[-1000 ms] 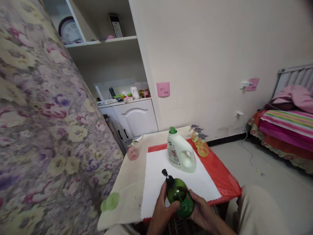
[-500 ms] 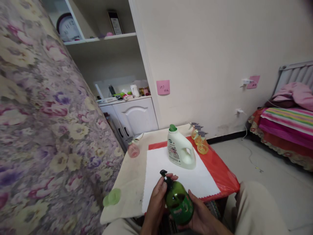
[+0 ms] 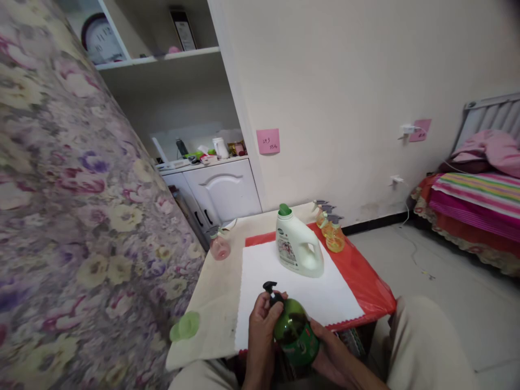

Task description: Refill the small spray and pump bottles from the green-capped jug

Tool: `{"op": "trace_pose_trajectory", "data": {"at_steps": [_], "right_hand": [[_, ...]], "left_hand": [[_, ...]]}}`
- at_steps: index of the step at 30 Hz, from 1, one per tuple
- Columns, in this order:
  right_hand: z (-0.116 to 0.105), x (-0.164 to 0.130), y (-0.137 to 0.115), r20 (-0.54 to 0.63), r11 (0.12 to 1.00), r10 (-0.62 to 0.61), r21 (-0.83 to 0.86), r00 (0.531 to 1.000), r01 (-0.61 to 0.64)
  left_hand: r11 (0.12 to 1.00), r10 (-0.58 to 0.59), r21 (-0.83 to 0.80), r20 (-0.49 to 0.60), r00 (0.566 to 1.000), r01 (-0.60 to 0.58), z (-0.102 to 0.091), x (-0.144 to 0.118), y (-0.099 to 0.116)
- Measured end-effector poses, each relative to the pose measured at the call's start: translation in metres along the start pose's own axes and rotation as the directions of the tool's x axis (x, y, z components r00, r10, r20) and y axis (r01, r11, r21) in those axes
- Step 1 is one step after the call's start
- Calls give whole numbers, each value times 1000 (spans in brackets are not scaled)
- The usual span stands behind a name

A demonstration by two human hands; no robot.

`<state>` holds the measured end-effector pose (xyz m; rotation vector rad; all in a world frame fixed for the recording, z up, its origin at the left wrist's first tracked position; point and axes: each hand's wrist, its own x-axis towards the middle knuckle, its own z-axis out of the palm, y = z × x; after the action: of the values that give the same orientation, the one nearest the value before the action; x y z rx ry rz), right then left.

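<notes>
A green pump bottle (image 3: 296,330) with a black pump top tilts to the left in front of the table's near edge. My left hand (image 3: 263,325) is closed round the black collar of its pump, thumb lying across it. My right hand (image 3: 328,349) grips the bottle's body low on the right side; its fingers are partly hidden behind the bottle. Beyond the hands, a pale green detergent jug (image 3: 298,246) stands upright on a white cloth (image 3: 254,287), with a green piece in its mouth.
Several spray bottles with yellow liquid (image 3: 335,238) stand at the back right of the table on a red sheet (image 3: 368,290). A pink spray bottle (image 3: 220,247) is at the left, and a green translucent cap-like item (image 3: 186,326) lies nearer. A floral curtain (image 3: 93,227) hangs at the left.
My left thumb and fingers have shifted round the pump collar. The bottle has moved slightly left and down in view, still held in both hands. The whole view has shifted a little.
</notes>
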<state>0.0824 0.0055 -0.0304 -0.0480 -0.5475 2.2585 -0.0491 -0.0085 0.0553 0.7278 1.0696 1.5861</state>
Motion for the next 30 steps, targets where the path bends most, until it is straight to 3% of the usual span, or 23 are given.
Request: {"op": "trace_pose_trajectory", "data": {"at_steps": [9, 13, 18, 23, 27, 30], "right_hand": [[-10, -2, 1, 14, 996, 77, 52, 997, -78], [-9, 1, 3, 7, 998, 56, 33, 998, -56], [-14, 0, 4, -19, 997, 69, 29, 997, -69], [-20, -3, 3, -46, 993, 120, 19, 992, -119], [-10, -2, -2, 3, 997, 75, -6, 997, -75], [1, 0, -6, 9, 999, 7, -52, 1000, -7]], "left_hand": [[991, -97, -77, 126, 987, 107, 4, -12, 15], [991, -42, -122, 77, 996, 51, 8, -12, 11], [999, -9, -36, -13, 1000, 9, 11, -12, 6], [994, -106, -16, 110, 988, 108, 4, -13, 13], [994, -69, -74, 214, 974, 86, -2, -9, 10], [996, -17, -84, 146, 989, 30, -3, -5, 1]]}}
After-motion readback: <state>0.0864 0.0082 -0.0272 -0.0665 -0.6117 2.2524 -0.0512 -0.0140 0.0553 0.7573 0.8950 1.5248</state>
